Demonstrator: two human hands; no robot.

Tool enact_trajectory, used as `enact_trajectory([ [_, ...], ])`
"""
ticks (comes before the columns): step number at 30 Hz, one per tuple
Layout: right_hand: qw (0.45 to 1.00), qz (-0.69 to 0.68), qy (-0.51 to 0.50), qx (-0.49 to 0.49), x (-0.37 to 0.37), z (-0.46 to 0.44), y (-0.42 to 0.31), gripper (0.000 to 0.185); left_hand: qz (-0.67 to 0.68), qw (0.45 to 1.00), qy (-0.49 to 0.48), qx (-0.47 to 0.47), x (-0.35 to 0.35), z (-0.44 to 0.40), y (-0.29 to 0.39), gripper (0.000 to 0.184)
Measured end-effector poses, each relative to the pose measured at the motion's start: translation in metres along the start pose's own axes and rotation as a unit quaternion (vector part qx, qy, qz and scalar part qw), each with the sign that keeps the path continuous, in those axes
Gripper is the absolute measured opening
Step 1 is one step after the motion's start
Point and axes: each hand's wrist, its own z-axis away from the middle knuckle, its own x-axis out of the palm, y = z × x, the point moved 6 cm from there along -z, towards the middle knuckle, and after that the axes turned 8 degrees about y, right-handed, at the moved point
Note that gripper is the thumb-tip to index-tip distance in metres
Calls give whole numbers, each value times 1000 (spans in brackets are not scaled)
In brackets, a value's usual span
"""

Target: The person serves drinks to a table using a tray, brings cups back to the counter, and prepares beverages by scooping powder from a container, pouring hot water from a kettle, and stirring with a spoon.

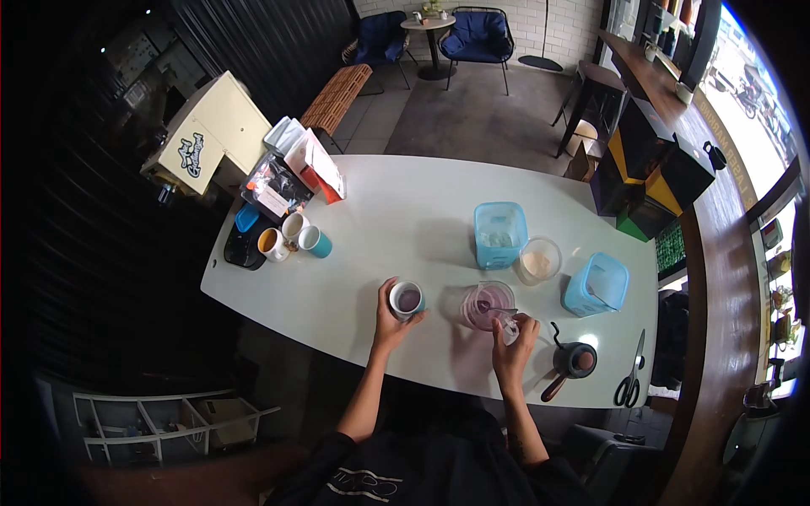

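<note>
My left hand (395, 319) is wrapped round a small cup (407, 298) with something purple inside. To its right, a clear plastic container (475, 312) holds purple powder, and a spoon (504, 311) reaches into it. My right hand (515, 341) is closed at that container's right edge, its fingers pinching a small clear item that is too small to name. Behind the container stands a clear cup (540, 261) of pale powder, beside a blue tub (499, 221) with whitish contents.
Another blue tub (596, 285) holds a utensil. A hand grinder (576, 361) and scissors (629, 391) lie at the right front. Three cups (315, 242) stand at the left near a cream machine (209, 139). Dark boxes (648, 169) fill the far right corner.
</note>
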Motion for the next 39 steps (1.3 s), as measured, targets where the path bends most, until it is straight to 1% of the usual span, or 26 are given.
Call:
enact_trajectory([
  [2,999,34,18,5,-13,4,-7,38,92,996,16,0,-17,17,-7,83],
  [3,998,48,30,-6,-21,3,-11,39,94,995,25,2,-25,25,-5,83],
  [5,998,25,56,-22,-33,2,-27,36,26,996,68,-48,-50,44,-1,83],
  [6,997,19,63,-40,-36,4,-32,33,64,990,102,-70,-64,56,6,68],
  [7,995,4,78,-64,-38,6,-48,22,64,988,124,-69,-80,68,2,68],
  [8,995,-6,61,-83,-35,10,-54,17,95,983,133,-89,-96,84,-6,57],
  [9,994,-17,39,-101,-29,16,-60,14,125,975,145,-109,-115,102,-12,46],
  [10,993,-50,18,-103,-17,25,-70,13,167,959,199,-110,-134,123,-6,30],
  [11,990,-71,-10,-122,-3,36,-80,13,167,948,238,-127,-155,146,-14,23],
  [13,979,-121,-106,-124,31,68,-103,13,170,938,273,-131,-199,204,-27,16],
  [15,959,-167,-195,-119,66,113,-120,12,171,905,357,-155,-242,269,-44,14],
  [16,943,-181,-272,-68,79,139,-135,10,173,880,402,-183,-260,307,-55,13],
  [17,921,-194,-330,-65,90,168,-151,10,174,867,433,-176,-277,344,-66,13],
  [19,879,-231,-395,-133,104,228,-174,13,266,751,564,-217,-306,433,-101,20],
  [20,845,-262,-446,-139,108,259,-187,14,266,734,589,-209,-317,478,-120,20],
  [22,774,-288,-540,-162,104,319,-212,17,457,587,653,-143,-325,568,-160,35],
  [23,722,-312,-602,-134,109,354,-208,19,454,567,676,-128,-327,599,-164,35],
  [25,636,-265,-707,-161,98,408,-222,17,480,435,756,-92,-313,658,-167,47],
  [26,611,-268,-725,-173,92,430,-224,17,476,412,773,-74,-305,680,-161,47],
  [28,535,-281,-752,-262,77,474,-228,13,526,321,787,-30,-285,712,-153,56],
  [29,513,-284,-763,-271,68,488,-234,13,522,303,797,-14,-280,722,-142,56],
  [31,439,-226,-821,-285,52,513,-238,14,521,190,832,0,-272,737,-124,69],
  [32,427,-227,-825,-292,48,519,-241,14,520,180,835,10,-276,741,-115,69],
  [34,369,-214,-859,-283,41,528,-242,16,470,183,863,13,-286,758,-109,75],
  [37,369,-204,-860,-288,40,521,-244,14,423,157,892,19,-306,782,-123,75],
  [39,382,-180,-856,-298,44,503,-246,13,430,161,888,0,-315,785,-136,74],
])
